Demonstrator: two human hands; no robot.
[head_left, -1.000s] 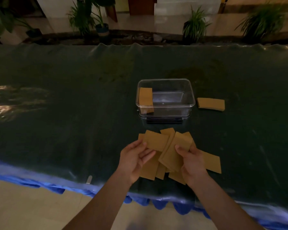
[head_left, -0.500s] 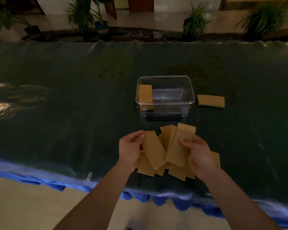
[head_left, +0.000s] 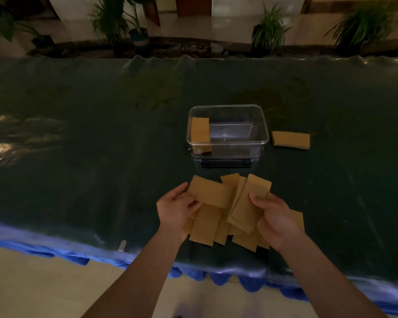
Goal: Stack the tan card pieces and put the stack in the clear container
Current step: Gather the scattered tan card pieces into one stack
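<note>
Several tan card pieces (head_left: 207, 228) lie fanned and overlapping near the table's front edge. My left hand (head_left: 176, 208) pinches one tan card (head_left: 213, 193) by its left end, held above the pile. My right hand (head_left: 275, 216) grips a thin stack of tan cards (head_left: 248, 205) tilted toward the right. Beyond them stands the clear container (head_left: 262, 138), open on top, with one card stack (head_left: 200, 131) leaning at its left wall. Another small card stack (head_left: 291, 140) lies on the table right of the container.
The table is covered in dark green plastic sheeting (head_left: 101, 134) with a blue cloth edge (head_left: 55, 251) at the front. The container sits on its dark lid (head_left: 225, 162). Potted plants (head_left: 269, 31) line the floor beyond the far edge.
The card in my left hand has turned from nearly upright to lying more sideways, its free end toward the right. My right hand's cards have shifted slightly and stay held.
</note>
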